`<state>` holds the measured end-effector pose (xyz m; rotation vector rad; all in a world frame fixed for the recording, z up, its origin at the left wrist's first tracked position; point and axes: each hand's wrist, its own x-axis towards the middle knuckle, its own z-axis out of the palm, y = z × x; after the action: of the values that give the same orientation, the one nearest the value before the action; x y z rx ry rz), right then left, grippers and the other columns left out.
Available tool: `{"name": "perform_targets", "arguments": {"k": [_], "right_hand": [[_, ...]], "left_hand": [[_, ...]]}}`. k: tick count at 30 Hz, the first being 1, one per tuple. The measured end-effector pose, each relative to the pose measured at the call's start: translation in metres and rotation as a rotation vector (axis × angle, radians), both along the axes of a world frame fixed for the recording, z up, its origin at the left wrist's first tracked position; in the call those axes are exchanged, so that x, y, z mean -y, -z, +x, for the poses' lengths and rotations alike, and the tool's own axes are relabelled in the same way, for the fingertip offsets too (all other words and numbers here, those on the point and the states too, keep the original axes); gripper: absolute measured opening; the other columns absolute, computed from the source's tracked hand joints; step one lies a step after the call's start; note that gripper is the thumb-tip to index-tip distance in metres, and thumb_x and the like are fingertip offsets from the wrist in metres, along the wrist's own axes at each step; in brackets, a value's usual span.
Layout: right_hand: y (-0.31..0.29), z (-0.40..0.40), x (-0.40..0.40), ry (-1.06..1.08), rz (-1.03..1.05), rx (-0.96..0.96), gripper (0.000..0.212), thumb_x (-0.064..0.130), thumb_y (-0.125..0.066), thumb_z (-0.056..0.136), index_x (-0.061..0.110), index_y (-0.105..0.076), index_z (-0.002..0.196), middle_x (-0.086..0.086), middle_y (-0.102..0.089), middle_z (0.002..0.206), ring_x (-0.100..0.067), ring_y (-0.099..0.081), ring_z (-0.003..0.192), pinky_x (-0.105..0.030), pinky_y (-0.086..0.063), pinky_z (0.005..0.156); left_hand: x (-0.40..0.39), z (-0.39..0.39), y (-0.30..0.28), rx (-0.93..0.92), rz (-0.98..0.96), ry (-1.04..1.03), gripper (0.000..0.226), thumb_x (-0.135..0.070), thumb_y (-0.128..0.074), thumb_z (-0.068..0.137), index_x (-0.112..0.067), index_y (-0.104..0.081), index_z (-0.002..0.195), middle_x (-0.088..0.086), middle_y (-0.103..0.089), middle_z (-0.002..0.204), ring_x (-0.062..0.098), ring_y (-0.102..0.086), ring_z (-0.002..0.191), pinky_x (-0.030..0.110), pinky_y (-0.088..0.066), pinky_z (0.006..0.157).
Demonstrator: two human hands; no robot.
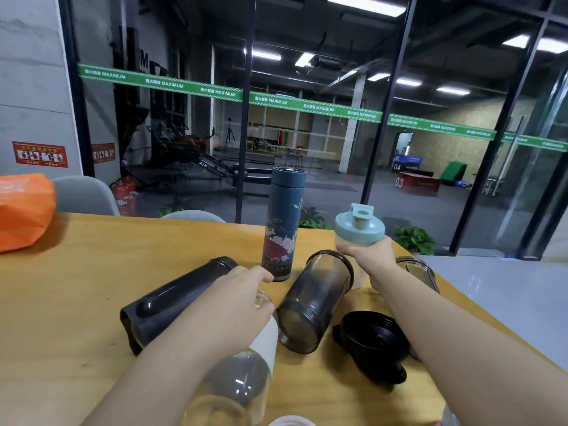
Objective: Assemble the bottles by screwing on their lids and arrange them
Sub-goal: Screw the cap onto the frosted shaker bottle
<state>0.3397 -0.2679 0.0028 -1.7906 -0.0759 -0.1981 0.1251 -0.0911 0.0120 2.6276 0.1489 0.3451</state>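
Glass-walled gym behind; on the wooden worktop (76,272), the right hand (373,256) grips the lidded shaker bottle (358,229) at two o'clock, apparently placing it. Left hand (242,296) clasps the clear bottle (239,373); likely its lid comes next.

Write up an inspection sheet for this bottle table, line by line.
Surface: wooden table, bottles scattered across it.
Job's things: blue flask upright with lid on; dark bottle and smoky cup lying down, no lids; clear bottle with white band lying down; black lid loose; another clear container lies behind the right arm.
Clutter: orange bag at far left.
Grippers: left hand rests on the clear bottle's neck; right hand grips the green-lidded shaker.
Cables: nothing seen.
Surroundings: glass wall, gym beyond, grey chairs.
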Motion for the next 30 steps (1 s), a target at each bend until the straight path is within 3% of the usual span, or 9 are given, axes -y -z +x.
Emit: {"name": "perform_targets", "arguments": {"k": [4, 11, 13, 18, 22, 27, 30], "right_hand": [[0.003, 0.005, -0.005, 0.012, -0.006, -0.004, 0.055, 0.011, -0.085, 0.065, 0.013, -0.056, 0.112, -0.002, -0.062, 0.103, -0.023, -0.057, 0.103, -0.033, -0.046, 0.083], [0.001, 0.009, -0.009, 0.021, -0.009, -0.034, 0.056, 0.014, -0.084, 0.068, 0.016, -0.045, 0.108, -0.002, -0.054, 0.102, -0.02, -0.051, 0.099, -0.039, -0.046, 0.092], [0.001, 0.011, -0.008, 0.024, 0.002, -0.056, 0.062, 0.015, -0.084, 0.067, 0.012, -0.045, 0.116, -0.003, -0.054, 0.106, -0.021, -0.051, 0.102, -0.04, -0.045, 0.093], [0.002, 0.011, -0.006, 0.032, 0.015, -0.087, 0.079, 0.019, -0.086, 0.065, 0.01, -0.043, 0.131, -0.008, -0.057, 0.12, -0.027, -0.053, 0.113, -0.042, -0.045, 0.094], [0.003, 0.007, -0.006, 0.012, 0.011, -0.05, 0.069, 0.015, -0.08, 0.074, 0.009, -0.043, 0.131, -0.008, -0.055, 0.12, -0.02, -0.049, 0.103, -0.038, -0.043, 0.092], [0.0, 0.001, -0.006, 0.0, 0.01, -0.05, 0.066, 0.018, -0.077, 0.078, 0.009, -0.041, 0.133, -0.008, -0.054, 0.122, -0.024, -0.05, 0.11, -0.037, -0.042, 0.092], [-0.002, -0.005, -0.004, 0.006, -0.012, -0.066, 0.065, 0.024, -0.077, 0.077, 0.009, -0.046, 0.131, -0.009, -0.057, 0.123, -0.022, -0.051, 0.103, -0.034, -0.042, 0.086]], "left_hand": [[-0.002, 0.001, 0.001, -0.002, -0.018, 0.017, 0.041, -0.034, -0.049, 0.095, -0.035, -0.042, 0.136, -0.01, -0.042, 0.139, 0.009, -0.043, 0.125, 0.029, -0.039, 0.101], [-0.006, 0.001, -0.003, 0.072, -0.022, -0.018, 0.037, -0.032, -0.048, 0.096, -0.035, -0.045, 0.134, -0.012, -0.045, 0.135, 0.007, -0.046, 0.115, 0.022, -0.04, 0.09], [-0.01, 0.002, -0.003, 0.088, -0.009, -0.042, 0.037, -0.029, -0.047, 0.097, -0.034, -0.045, 0.134, -0.011, -0.045, 0.134, 0.008, -0.046, 0.111, 0.022, -0.039, 0.089], [-0.022, 0.003, -0.002, 0.103, 0.001, -0.1, 0.036, -0.021, -0.042, 0.099, -0.031, -0.045, 0.134, -0.01, -0.044, 0.138, 0.01, -0.041, 0.125, 0.026, -0.036, 0.1], [-0.023, 0.003, -0.002, 0.127, -0.017, -0.124, 0.044, -0.014, -0.038, 0.1, -0.03, -0.036, 0.14, -0.01, -0.033, 0.148, 0.012, -0.036, 0.132, 0.027, -0.034, 0.103], [-0.034, 0.007, 0.005, 0.056, 0.08, -0.177, 0.058, -0.005, -0.041, 0.095, -0.028, -0.025, 0.146, -0.007, -0.026, 0.153, 0.019, -0.026, 0.139, 0.036, -0.028, 0.112], [-0.041, 0.005, 0.008, -0.008, 0.144, -0.23, 0.06, -0.006, -0.04, 0.094, -0.03, -0.022, 0.146, -0.006, -0.023, 0.154, 0.021, -0.024, 0.14, 0.039, -0.024, 0.114]]}}
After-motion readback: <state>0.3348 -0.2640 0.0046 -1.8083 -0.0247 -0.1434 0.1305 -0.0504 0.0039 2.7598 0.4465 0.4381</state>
